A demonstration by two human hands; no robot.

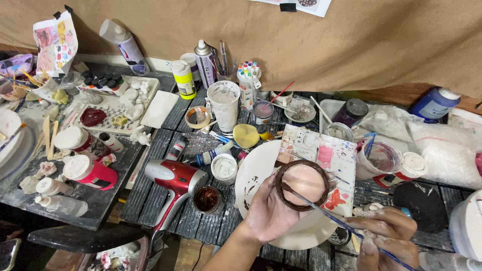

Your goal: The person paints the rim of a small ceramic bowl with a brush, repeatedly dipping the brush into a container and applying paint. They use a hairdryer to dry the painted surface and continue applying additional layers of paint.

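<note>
I note, left to right, the red hair dryer (173, 183) on the slatted surface (150, 200), the left hand (268, 213) clamped on a brown-rimmed round piece (303, 184), the right hand (389, 236) pinching a thin brush (321, 208) whose tip touches that rim.

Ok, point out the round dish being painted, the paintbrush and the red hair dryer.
Round dish (305, 183), head view, pink inner face.
Paintbrush (331, 217), head view, mid handle.
Red hair dryer (176, 176), head view, red body.
</note>
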